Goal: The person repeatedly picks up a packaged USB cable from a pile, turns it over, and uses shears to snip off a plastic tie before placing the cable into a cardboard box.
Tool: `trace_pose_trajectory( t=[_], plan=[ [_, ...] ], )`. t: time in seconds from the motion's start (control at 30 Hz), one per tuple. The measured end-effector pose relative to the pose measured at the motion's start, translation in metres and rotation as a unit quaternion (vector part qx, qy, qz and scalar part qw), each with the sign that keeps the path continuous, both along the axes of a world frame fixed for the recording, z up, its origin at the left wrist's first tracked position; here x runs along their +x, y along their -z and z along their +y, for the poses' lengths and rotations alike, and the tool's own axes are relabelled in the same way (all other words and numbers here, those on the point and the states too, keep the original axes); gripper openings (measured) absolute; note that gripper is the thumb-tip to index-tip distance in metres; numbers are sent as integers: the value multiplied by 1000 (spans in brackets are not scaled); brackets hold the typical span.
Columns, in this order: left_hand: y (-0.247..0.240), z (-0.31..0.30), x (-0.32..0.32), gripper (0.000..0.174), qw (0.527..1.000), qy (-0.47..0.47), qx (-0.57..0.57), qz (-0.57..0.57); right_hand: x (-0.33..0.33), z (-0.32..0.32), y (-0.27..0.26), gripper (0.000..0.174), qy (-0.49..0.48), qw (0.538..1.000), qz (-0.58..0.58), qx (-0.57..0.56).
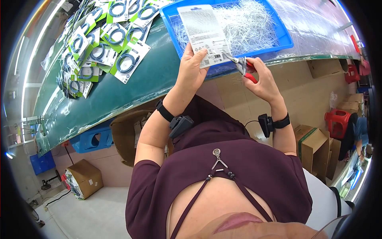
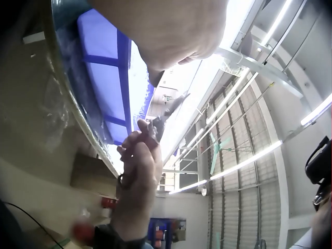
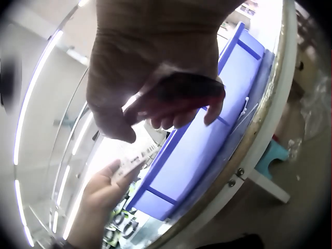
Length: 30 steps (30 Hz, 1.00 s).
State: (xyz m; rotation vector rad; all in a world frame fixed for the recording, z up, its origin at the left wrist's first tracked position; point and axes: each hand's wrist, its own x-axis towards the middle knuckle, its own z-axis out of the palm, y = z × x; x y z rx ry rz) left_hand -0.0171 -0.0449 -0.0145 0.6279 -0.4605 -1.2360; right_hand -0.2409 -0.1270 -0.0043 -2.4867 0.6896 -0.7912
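My left hand point(image 1: 193, 65) grips the lower edge of a white packaging card point(image 1: 203, 34), held up over a blue tray point(image 1: 285, 39) full of white cable ties point(image 1: 248, 24). My right hand point(image 1: 262, 77) holds red-handled cutters point(image 1: 242, 65), whose metal tip touches the card's lower right corner. In the right wrist view the fingers point(image 3: 171, 104) curl around the cutter handles, and the left hand point(image 3: 104, 194) with the card point(image 3: 136, 155) shows below. In the left wrist view the right hand point(image 2: 137, 171) and the cutters point(image 2: 158, 124) show under the tray point(image 2: 104, 78).
A green table point(image 1: 131, 85) carries a spread of green-and-white cable packages point(image 1: 103, 42) on its left part. Under the table stand cardboard boxes point(image 1: 85, 177), a blue crate point(image 1: 93, 139) and red stools point(image 1: 338, 121). Another person point(image 1: 356, 135) sits at the right edge.
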Motion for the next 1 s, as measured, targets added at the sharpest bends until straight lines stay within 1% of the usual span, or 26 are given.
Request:
trace_pose_trajectory(
  t=[0.03,0.07,0.1,0.13,0.17,0.23,0.27,0.33,0.37,0.4,0.47,0.5,0.53,0.6,0.63,0.67,0.7,0.73,0.77,0.9,0.93,0.97,1.0],
  plan=[
    [-1,-1,0,42,1000,-26,-11,-7,-3,-1,2,42,-11,991,-24,134],
    [-2,-2,0,42,998,-52,-22,-14,-7,-1,3,38,-21,963,-47,265],
    [-2,-2,0,42,998,-52,-24,-14,-9,-3,4,33,-31,917,-70,391],
    [-4,-1,0,42,999,-39,-30,-24,-8,-5,5,33,-31,918,-70,389],
    [-6,1,-2,42,999,-23,-33,-33,1,-4,-2,30,-11,887,-151,437],
    [-8,6,-10,43,999,-2,-36,-39,18,4,-13,24,34,797,-311,516],
    [-9,6,-14,43,998,-1,-40,-44,26,10,-15,24,37,798,-313,513],
    [-12,5,-19,44,997,-3,-48,-55,43,22,-19,22,54,889,-220,398],
    [-10,4,-20,44,997,-4,-49,-54,49,26,-20,20,62,924,-169,338],
    [-6,3,-20,46,995,-15,-53,-88,54,28,-21,20,61,924,-168,338],
    [2,2,-21,50,985,-37,-63,-157,62,29,-19,18,67,864,-196,459],
    [4,3,-21,50,985,-38,-64,-157,65,29,-18,17,69,828,-210,516],
    [6,4,-22,51,973,-54,-75,-212,66,29,-15,17,69,828,-210,516],
    [10,5,-24,55,940,-85,-96,-317,67,29,-7,17,61,817,-259,511],
    [11,6,-24,55,940,-85,-97,-315,67,28,-5,17,57,812,-282,508],
    [12,7,-22,56,894,-116,-95,-421,68,27,-5,17,57,812,-281,508],
    [12,8,-20,58,836,-146,-92,-521,69,26,-6,17,65,845,-272,455],
    [13,10,-20,59,765,-174,-86,-614,70,25,-7,16,73,875,-262,401],
    [13,9,-19,59,765,-174,-84,-614,72,24,-7,16,79,900,-252,347],
    [11,5,-16,57,777,-202,-98,-588,75,16,-27,21,74,884,-244,391],
    [11,4,-12,55,854,-174,-75,-484,72,14,-35,21,69,885,-246,388],
    [11,4,-7,53,916,-142,-51,-373,64,13,-41,25,61,906,-201,367],
    [9,5,-3,51,961,-106,-23,-255,54,12,-44,29,54,923,-155,348]
  ],
)
